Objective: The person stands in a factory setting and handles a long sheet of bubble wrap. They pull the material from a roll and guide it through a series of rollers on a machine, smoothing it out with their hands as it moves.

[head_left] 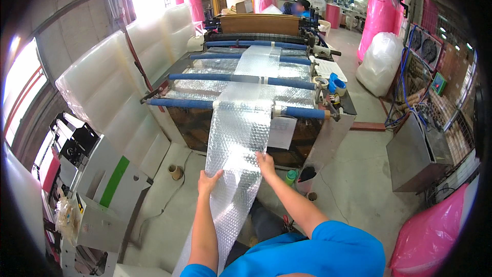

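While a large, dark-fronted machine with a pale side [192,129] is standing ahead of the person, a long, clear, bubble-textured strip of plastic film [236,136] is stretching across its top. The strip is draping over the straight, blue-wrapped front bar [179,103], passing just left of a white, rectangular paper sheet [282,132], and slanting down between the 2 forearms toward the lower edge of the view.

The bare left hand [208,180] is holding the strip's left edge, and the bare right hand [266,165] is holding its right edge slightly farther up. Both thumbs are resting on the film; the other fingers are partly hiding, so how firmly they are pinching cannot be told.

The step in hand is apparently guiding the strip off the bar by its 2 edges. The next move is probably calling for matched tension on both sides, since an uneven pull is risking a skew.
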A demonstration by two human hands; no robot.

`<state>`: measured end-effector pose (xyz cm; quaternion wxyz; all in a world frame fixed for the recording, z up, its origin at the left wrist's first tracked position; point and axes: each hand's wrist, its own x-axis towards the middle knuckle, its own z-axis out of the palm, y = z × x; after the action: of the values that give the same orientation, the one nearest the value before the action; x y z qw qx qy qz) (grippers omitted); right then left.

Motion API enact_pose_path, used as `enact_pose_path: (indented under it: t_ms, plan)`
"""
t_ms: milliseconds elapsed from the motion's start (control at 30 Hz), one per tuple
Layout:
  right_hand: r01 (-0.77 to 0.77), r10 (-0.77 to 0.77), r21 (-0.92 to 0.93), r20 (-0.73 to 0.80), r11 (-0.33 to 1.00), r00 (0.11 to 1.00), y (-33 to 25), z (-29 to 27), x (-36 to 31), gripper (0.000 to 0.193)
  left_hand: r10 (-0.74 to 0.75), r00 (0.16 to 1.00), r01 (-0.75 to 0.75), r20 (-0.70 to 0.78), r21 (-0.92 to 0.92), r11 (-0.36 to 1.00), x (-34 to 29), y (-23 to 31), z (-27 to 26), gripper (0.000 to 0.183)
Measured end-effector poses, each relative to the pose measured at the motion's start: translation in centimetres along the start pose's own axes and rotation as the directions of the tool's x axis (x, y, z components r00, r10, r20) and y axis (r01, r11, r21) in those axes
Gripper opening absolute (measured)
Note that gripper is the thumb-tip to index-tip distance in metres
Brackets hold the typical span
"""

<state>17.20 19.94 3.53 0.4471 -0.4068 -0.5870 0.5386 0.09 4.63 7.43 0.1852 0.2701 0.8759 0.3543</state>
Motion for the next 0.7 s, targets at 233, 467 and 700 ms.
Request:
enact_pose_path:
  t_ms: [233, 467, 700]
  plan:
    - [-0.143, 0.193, -0.231, 0.214, 0.962, 0.958, 4.0, -0.8, -11.3, 0.036, -0.004, 0.998, 0.007, 0.068, -0.051, 0.999, -2.1, -4.2, -0.2, 0.084]
    - [-0.139, 0.197, -0.206, 0.294, 0.969, 0.935, 3.3, -0.8, -11.8, 0.038, 0.129, 0.992, -0.129, 0.011, -0.019, 0.991, -2.6, -3.9, -2.5, 0.072]
    - [-0.155, 0.173, -0.095, 0.231, 0.983, 0.958, 3.1, 0.1, -12.4, 0.039, -0.001, 0.994, 0.013, -0.106, 0.116, 0.993, -3.2, -4.2, -1.5, 0.049]
